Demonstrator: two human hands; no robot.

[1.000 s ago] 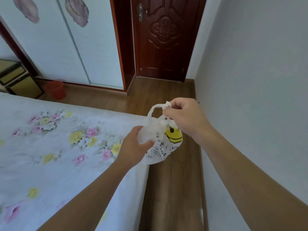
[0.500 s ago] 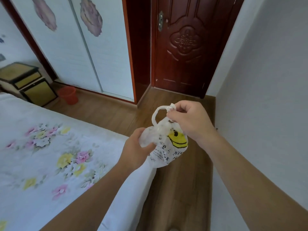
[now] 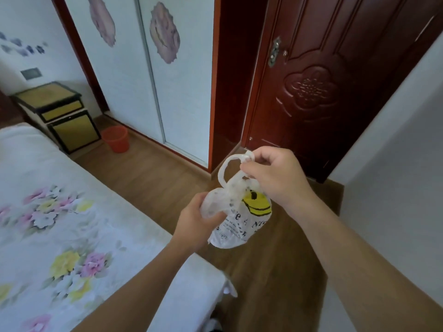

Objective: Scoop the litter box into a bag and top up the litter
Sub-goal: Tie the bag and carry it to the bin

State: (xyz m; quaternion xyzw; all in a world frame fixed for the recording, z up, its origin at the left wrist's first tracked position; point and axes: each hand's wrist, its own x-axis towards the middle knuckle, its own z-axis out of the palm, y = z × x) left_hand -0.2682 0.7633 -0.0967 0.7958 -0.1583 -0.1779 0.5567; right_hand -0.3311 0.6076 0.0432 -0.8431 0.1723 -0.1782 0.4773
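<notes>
1. The corner of the bed (image 3: 72, 236) is lying nearest, just under the left forearm.
2. The left hand (image 3: 196, 224) is curling round the bunched lower-left side of the bag (image 3: 239, 221) and gripping it.
3. The bag is hanging in the air between both hands, above the floor (image 3: 148, 178) beside the bed. Its long axis is running up and slightly right towards the handle loop (image 3: 227, 164).
4. The right hand (image 3: 275, 178), higher and farther out, is pinching that loop between thumb and fingertips. The bag's mouth is probably sitting between the two grips, so pulling them apart should open it.
5. Farther off, an orange bin (image 3: 116, 138) and a closed door (image 3: 323, 92) are showing, but no litter box.
</notes>
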